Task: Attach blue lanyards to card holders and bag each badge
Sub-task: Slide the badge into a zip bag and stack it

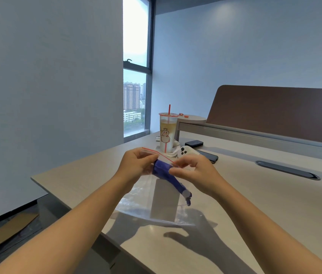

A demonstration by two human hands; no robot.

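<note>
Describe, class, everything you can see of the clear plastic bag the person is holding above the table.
The clear plastic bag is thin, see-through film with a red zip line along its top edge. It hangs upright over the table, mouth uppermost, its bottom just above or on the surface; which cannot be told. The left hand and right hand pinch the mouth from either side. Inside are a bundled blue lanyard with its clip lower down and a pale rectangular card holder.
</note>
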